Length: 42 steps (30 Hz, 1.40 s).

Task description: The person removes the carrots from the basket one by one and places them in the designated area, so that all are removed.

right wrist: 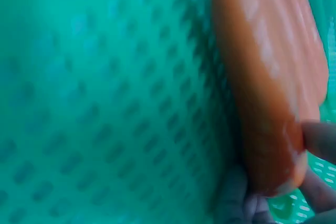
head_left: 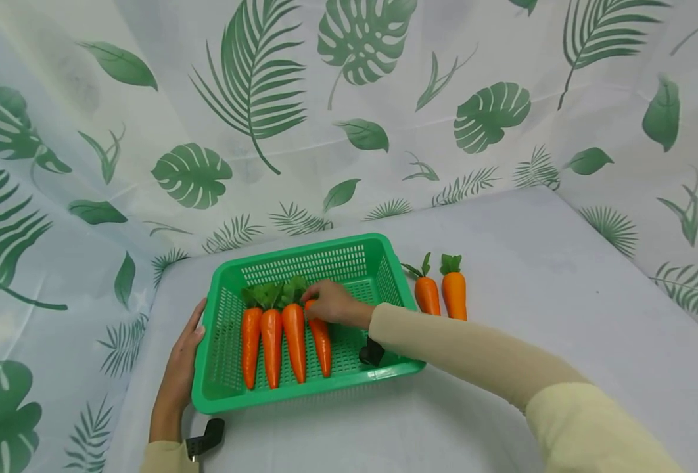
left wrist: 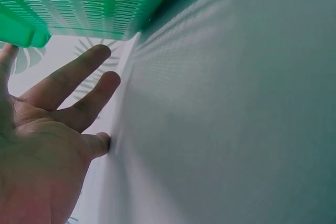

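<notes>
A green plastic basket (head_left: 302, 251) stands on the white-covered table. Three orange carrots (head_left: 273, 348) with green leafy tops lie side by side in its left half. To their right is another carrot (head_left: 322, 348), its thick upper end between the thumb and fingers of my right hand (head_left: 334, 303). The right wrist view shows the fingers close around that end, low over the perforated basket floor (right wrist: 142, 108). My left hand (head_left: 182, 361) rests against the basket's left rim. In the left wrist view its fingers are spread and fairly straight, beneath the basket's rim.
Two more carrots (head_left: 454, 295) lie on the table just right of the basket, partly behind the right sleeve (head_left: 461, 348). Black wrist cameras (head_left: 206, 439) sit at both wrists. A leaf-printed white curtain (head_left: 384, 177) encloses the table at the back and sides.
</notes>
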Motion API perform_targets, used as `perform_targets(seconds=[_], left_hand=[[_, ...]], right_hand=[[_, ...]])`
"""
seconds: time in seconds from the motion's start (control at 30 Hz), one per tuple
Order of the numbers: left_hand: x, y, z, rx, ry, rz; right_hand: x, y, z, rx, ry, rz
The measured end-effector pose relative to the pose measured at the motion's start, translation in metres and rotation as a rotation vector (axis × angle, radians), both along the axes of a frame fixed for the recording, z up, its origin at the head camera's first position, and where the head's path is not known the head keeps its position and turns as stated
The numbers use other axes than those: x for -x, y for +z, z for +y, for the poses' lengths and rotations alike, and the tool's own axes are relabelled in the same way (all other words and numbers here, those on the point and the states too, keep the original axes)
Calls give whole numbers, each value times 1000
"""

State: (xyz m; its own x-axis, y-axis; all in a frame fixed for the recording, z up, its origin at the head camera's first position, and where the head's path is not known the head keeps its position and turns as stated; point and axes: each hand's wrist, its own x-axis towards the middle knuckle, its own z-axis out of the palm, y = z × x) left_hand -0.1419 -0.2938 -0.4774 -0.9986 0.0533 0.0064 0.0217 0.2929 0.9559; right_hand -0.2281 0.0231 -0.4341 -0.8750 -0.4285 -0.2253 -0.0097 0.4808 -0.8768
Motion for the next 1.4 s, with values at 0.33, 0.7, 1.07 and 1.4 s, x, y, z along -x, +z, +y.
perform_targets(seconds=[0.33, 0.7, 1.07, 1.4], left_hand=[[0, 0, -1, -14, 2, -5], [1, 1, 0, -4, 9, -13], [0, 0, 3, -24, 23, -20], [0, 0, 3, -19, 24, -17]], right_hand=[[0, 2, -1, 16, -14, -38], [2, 4, -2, 35, -65, -64], [7, 11, 2, 87, -101, -113], [10, 23, 7, 146, -97, -153]])
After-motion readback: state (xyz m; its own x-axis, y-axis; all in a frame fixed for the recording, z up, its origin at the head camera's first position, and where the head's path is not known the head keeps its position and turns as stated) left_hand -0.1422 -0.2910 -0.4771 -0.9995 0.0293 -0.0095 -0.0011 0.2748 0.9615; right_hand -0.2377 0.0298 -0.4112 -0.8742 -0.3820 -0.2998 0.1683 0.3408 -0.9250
